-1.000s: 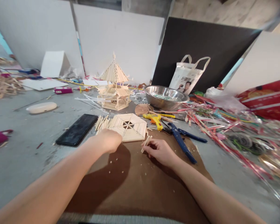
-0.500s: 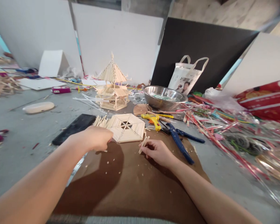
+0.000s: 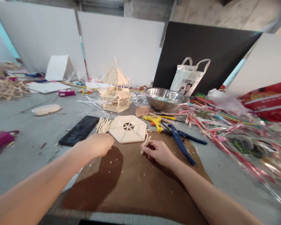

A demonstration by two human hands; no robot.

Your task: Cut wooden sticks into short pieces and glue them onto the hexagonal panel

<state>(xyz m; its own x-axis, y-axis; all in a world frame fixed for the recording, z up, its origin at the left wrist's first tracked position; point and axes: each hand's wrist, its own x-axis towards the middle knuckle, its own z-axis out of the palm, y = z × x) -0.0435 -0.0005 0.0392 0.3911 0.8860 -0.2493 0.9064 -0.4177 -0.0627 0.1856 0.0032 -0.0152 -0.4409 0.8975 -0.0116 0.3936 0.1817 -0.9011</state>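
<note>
A few short wooden sticks (image 3: 145, 145) are pinched between the thumb and fingers of my right hand (image 3: 158, 151), above the brown sheet. My left hand (image 3: 104, 143) is at the near left corner of a hexagonal stick panel (image 3: 133, 136); its fingers point down and away, hidden from me. Just beyond that hand lies a pile of loose sticks (image 3: 103, 125). The panel is flat, with spokes and an opening in its middle. Behind it stands a tiered stick pavilion (image 3: 117, 93) with a pointed roof.
Right of the panel lie a yellow glue gun (image 3: 155, 121) and blue-handled cutters (image 3: 181, 143). A black phone (image 3: 79, 129) is at left. A steel bowl (image 3: 166, 104) stands behind, near a white bag (image 3: 188, 78). Wrappers and strips (image 3: 224, 134) clutter the right. Small bits dot the brown sheet (image 3: 135, 193).
The whole view has shifted slightly, with things appearing a little further right. My left hand has turned so its fingers are less visible. My right hand keeps its sticks in nearly the same place.
</note>
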